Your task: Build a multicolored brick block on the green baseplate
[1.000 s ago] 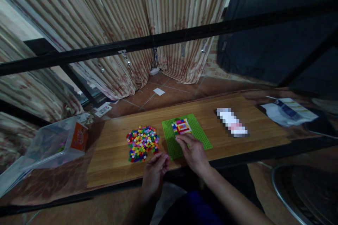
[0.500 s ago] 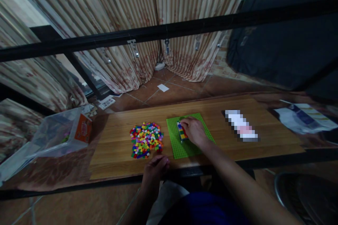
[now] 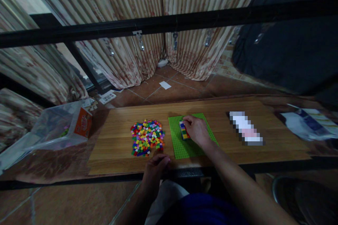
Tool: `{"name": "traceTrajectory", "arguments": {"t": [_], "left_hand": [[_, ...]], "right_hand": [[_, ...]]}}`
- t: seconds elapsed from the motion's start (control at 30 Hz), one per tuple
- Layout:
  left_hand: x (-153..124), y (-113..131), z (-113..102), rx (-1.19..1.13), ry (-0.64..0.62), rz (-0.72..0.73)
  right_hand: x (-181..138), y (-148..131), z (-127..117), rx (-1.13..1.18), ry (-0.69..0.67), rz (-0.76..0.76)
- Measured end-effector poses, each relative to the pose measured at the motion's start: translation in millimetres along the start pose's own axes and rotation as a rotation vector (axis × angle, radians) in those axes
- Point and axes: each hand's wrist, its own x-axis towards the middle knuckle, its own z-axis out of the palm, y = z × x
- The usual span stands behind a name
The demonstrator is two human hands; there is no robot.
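Observation:
A green studded baseplate [image 3: 182, 151] lies on the wooden board, bearing a small block of toy bricks [image 3: 184, 132] in blue, white, yellow and red. My right hand [image 3: 196, 130] is over that block, its fingers pinched at the upper end and hiding part of it. Whether a separate loose brick sits between those fingertips is hidden. By the front edge, below a loose pile of colourful toy bricks [image 3: 148, 137], rests my left hand [image 3: 157, 165]. Its thumb and fingers are drawn together, and what they may hold is too small to make out.
A clear plastic box [image 3: 56, 123] with an orange label stands at the left. On the board's right side is a pixelated flat object [image 3: 245, 128], with a crumpled plastic packet [image 3: 306, 123] beyond it. A black rail [image 3: 158, 24] crosses in front of the curtains.
The whole view has shifted slightly. My right hand stays at the upper end of the brick block with a small change of finger pose. My left hand keeps its place near the edge.

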Motion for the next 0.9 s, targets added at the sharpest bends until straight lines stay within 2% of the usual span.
{"name": "traceTrajectory", "arguments": {"t": [0.37,0.7,0.9], "left_hand": [[-1.2,-0.2,0.6,-0.015,-0.013,-0.026],[-2.6,-0.1,2.5,-0.008,-0.024,-0.050],[-2.4,8.7,10.4,-0.019,-0.027,0.006]], "right_hand": [[2.6,-0.2,7.4,0.089,0.060,0.162],[5.7,-0.3,6.3,0.074,0.065,0.168],[-8.6,4.6,3.2,0.317,0.117,0.181]]}}
